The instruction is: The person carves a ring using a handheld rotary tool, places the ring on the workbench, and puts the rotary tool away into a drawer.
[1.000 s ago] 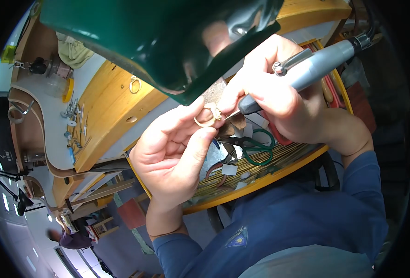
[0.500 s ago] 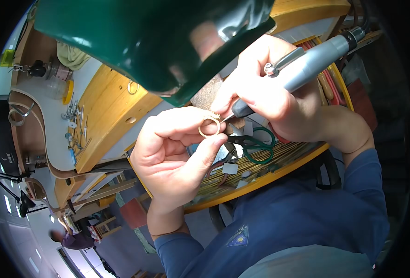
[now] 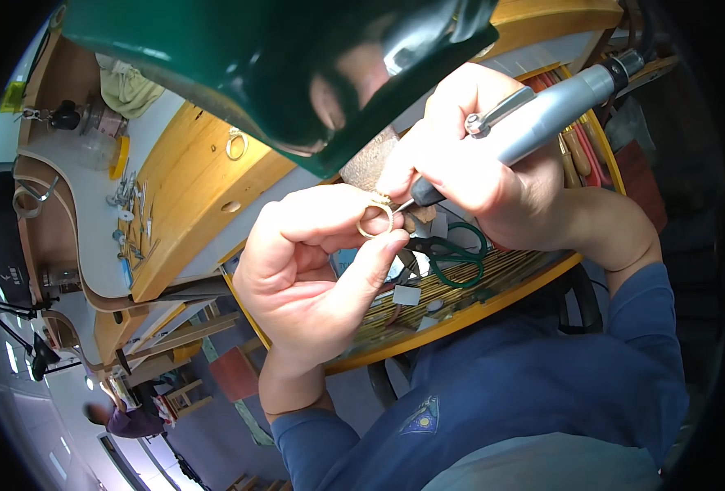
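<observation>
Between the thumb and fingertips of my left hand is a gold ring, its ornate top tilted up toward the bench pin. My right hand wraps round a grey rotary handpiece with a black nose. The handpiece's thin metal tip is at the right side of the ring; whether it touches cannot be made out. Both hands are close together over the drawer, and the fingertips of my right hand are just beside the ring. Green-handled scissors lie below them.
A green glossy shade hangs over the top of the view. Another ring lies on the wooden bench edge. Small burs and tools stand at the left. A yellow-rimmed drawer spans beneath. Another person is far off, lower left.
Over the last second, the ring has turned in my left fingers, its ornate side going from the right to the top. My right hand and the handpiece have shifted slightly left.
</observation>
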{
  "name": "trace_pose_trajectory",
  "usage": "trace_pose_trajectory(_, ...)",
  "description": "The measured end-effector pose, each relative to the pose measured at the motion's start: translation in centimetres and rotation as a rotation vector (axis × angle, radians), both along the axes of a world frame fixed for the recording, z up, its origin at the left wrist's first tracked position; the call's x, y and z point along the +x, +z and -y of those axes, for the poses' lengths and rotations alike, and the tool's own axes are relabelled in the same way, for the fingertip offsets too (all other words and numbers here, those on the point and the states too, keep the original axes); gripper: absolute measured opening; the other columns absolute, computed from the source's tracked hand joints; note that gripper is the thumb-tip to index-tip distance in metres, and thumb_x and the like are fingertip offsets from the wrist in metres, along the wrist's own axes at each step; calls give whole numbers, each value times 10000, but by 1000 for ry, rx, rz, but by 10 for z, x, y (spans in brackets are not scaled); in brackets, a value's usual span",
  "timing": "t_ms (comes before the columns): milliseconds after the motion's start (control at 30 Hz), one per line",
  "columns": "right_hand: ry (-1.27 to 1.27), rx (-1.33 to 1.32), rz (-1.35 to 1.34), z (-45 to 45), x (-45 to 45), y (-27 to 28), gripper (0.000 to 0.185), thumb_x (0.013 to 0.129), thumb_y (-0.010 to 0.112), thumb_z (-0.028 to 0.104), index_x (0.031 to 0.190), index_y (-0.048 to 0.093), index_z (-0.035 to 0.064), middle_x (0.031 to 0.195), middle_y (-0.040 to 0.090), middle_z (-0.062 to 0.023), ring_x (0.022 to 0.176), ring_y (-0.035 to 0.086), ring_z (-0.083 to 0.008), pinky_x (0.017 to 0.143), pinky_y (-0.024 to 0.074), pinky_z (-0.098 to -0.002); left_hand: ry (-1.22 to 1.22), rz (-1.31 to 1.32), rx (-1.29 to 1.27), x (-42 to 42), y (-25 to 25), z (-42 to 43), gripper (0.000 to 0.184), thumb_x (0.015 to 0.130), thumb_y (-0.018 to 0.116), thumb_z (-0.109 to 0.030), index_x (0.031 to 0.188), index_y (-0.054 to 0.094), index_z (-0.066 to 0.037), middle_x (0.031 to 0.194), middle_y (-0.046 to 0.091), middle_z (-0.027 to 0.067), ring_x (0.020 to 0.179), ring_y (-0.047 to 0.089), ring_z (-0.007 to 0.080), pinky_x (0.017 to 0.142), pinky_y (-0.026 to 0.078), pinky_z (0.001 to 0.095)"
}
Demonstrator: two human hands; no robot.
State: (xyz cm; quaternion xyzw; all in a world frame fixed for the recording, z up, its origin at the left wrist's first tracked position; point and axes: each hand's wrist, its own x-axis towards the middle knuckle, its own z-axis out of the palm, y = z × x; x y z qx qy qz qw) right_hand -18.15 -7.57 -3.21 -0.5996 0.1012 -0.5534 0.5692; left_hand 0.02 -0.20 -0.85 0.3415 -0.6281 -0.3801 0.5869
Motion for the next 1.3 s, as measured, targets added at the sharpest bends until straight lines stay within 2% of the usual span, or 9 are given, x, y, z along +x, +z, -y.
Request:
trace_pose_trajectory(300,2,-46,15,3,0,-3,176,886,604,54,895,430,36,793,656,-158,784,678,-199,708,569,-343,-1,2,-9,0,-1,1,287,771,702,159,979,545,40,979,641,162,894,669,186,780,590,289)
trace_pose_trajectory(533,4,57,10,-3,2,3,182,876,614,19,909,437,44,806,664,-153,785,676,-188,693,568,-333,-3,12,-12,0,-2,1,286,769,700,161,981,548,43,983,639,160,896,668,184,784,589,287)
trace_pose_trajectory(1033,-27,-77,-24,4,-1,-4,165,882,609,35,897,445,41,807,672,-157,725,661,-167,656,555,-309,-3,10,-11,1,-2,0,283,774,691,164,989,548,49,989,639,161,908,673,190,797,589,290)
trace_pose_trajectory(1300,-26,-83,-45,5,-2,-5,161,898,595,47,912,435,39,812,669,-162,742,656,-168,644,551,-309,4,-7,5,-1,-1,0,284,776,688,164,995,548,50,999,641,168,916,675,195,814,582,292)
